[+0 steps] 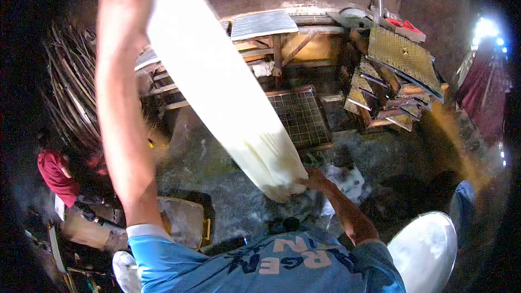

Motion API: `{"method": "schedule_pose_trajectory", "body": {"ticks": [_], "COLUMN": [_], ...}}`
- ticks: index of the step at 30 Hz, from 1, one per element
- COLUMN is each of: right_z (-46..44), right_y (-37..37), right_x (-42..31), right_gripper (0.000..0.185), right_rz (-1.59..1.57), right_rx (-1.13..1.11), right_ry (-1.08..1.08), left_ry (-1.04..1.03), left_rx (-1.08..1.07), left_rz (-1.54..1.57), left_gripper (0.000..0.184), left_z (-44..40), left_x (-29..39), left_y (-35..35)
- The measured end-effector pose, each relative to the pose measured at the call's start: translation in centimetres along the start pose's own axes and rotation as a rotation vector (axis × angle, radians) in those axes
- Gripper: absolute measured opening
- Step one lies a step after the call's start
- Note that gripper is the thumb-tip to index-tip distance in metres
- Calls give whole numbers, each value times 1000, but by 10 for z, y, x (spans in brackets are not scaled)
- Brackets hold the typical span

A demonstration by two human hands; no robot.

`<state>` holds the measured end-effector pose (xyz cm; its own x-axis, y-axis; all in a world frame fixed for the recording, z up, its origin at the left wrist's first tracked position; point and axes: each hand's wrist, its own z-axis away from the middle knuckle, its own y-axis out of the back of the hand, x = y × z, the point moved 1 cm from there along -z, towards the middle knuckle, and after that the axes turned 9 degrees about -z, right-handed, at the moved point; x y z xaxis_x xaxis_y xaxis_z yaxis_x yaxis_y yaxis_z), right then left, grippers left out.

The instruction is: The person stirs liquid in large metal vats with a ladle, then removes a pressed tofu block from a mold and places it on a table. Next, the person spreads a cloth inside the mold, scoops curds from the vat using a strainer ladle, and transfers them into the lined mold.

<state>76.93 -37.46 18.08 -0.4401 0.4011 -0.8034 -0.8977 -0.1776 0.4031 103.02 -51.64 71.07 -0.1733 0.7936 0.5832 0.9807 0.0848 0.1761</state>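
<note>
A long, pale, stretched strip of soft material [217,76] runs diagonally from the upper left to the lower middle of the head view. My left hand [127,0] is raised high and closed on its upper end. Lower down, my right hand [315,179] is closed on the lower end, where the strip is creased and bunched. The strip's upper part is very bright, with no detail showing. Parts of my fingers are blurred or hidden at both ends.
A person in red [57,176] is at the left, near bundled sticks [73,87]. Ahead stand a wooden table [263,24], a grid-topped frame [301,116] and stacked patterned trays [404,57]. A lidded container [182,222] lies lower left; a white round surface [426,249] lower right.
</note>
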Motion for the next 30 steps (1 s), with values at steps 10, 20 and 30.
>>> {"method": "schedule_pose_trajectory", "body": {"ticks": [10, 20, 30], "right_z": [80, 128, 206], "right_y": [165, 236, 348], "right_x": [78, 78, -32], "right_gripper": [29, 28, 16], "right_rz": [-442, 180, 1010], "right_rx": [464, 675, 1102], "right_ry": [485, 176, 113], "left_ry": [20, 225, 24], "left_rx": [176, -90, -960], "left_rz": [-520, -464, -1357], "left_gripper": [32, 21, 40], "left_z": [-15, 32, 161], "left_x": [-82, -228, -257], "left_y": [136, 232, 180]}}
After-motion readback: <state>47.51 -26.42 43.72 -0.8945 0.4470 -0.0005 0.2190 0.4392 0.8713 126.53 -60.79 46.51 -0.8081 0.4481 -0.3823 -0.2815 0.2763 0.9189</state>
